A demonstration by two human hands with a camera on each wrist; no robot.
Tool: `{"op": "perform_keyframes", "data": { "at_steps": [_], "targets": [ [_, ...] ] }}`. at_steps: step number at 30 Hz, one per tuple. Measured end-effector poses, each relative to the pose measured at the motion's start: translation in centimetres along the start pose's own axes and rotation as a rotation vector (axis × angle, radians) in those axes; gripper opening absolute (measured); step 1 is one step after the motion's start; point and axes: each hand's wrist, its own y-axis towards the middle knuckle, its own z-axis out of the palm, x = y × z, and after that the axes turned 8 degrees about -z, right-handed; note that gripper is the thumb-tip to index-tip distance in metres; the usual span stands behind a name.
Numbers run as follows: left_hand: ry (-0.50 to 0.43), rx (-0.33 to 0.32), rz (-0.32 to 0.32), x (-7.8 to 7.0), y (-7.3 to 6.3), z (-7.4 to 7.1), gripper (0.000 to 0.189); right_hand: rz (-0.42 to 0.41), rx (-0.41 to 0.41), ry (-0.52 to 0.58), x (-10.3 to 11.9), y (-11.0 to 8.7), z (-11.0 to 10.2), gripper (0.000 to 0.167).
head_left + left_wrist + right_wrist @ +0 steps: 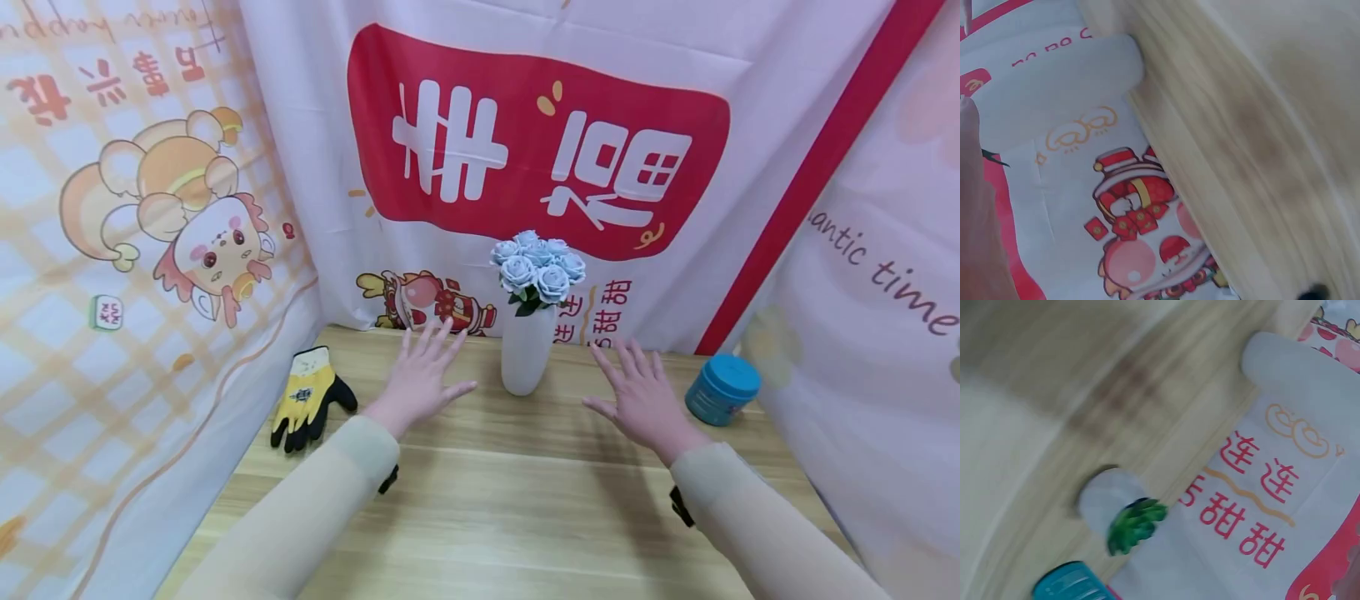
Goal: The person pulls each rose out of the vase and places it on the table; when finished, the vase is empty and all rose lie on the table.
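Note:
My left hand point(422, 377) hovers over the wooden table with its fingers spread, holding nothing. On the other side, my right hand point(643, 402) is likewise spread and free of any object. Between them a white vase point(525, 354) stands upright with pale blue roses point(536, 265) in it; neither hand touches it. Left of my left hand lies a yellow and black work glove point(306, 398). A teal lidded jar point(722, 389) stands just right of my right hand. The right wrist view also has a small white pot point(1105, 499) with a green plant point(1137, 524), hidden behind my right hand in the head view.
Behind the table hangs a white cloth point(315, 167) with a large red print. A checked, cartoon-printed cloth point(150, 275) covers the left side, and another printed cloth point(885, 375) the right. The wooden table point(480, 517) extends toward me between my forearms.

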Motion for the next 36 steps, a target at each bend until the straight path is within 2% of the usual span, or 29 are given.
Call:
{"op": "perform_keyframes", "data": {
  "at_steps": [3,12,16,19,21,23,27,31,36],
  "targets": [
    [-0.071,0.008,-0.015,-0.8,1.7,-0.1,0.091,0.033,0.008,0.041,0.4,1.8,0.0,0.093],
    [-0.457,0.022,-0.135,-3.6,7.0,-0.4,0.082,0.119,-0.006,0.248,2.4,6.3,0.4,0.091],
    [-0.725,0.077,-0.207,-5.4,8.8,-0.6,0.085,0.144,-0.099,0.345,3.5,8.3,-0.1,0.088],
    [-0.9,0.111,-0.229,-6.7,9.8,-0.9,0.09,0.101,-0.208,0.39,4.4,9.7,-0.7,0.086],
    [-0.942,0.112,-0.231,-7.5,10.4,-1.0,0.092,0.071,-0.265,0.407,4.9,10.5,-1.2,0.083],
    [-0.96,0.105,-0.24,-8.1,10.9,-0.9,0.09,0.077,-0.305,0.454,5.4,11.0,-1.7,0.079],
    [-0.989,0.092,-0.276,-9.0,11.7,-0.8,0.084,0.184,-0.356,0.614,5.8,11.8,-2.2,0.063],
    [-1.04,0.095,-0.305,-9.4,11.8,-1.0,0.085,0.28,-0.403,0.861,5.7,12.3,-2.5,0.041],
    [-1.017,0.107,-0.319,-9.4,11.8,-1.1,0.088,0.399,-0.394,1.17,5.8,12.5,-3.0,0.033]
  ]
}}
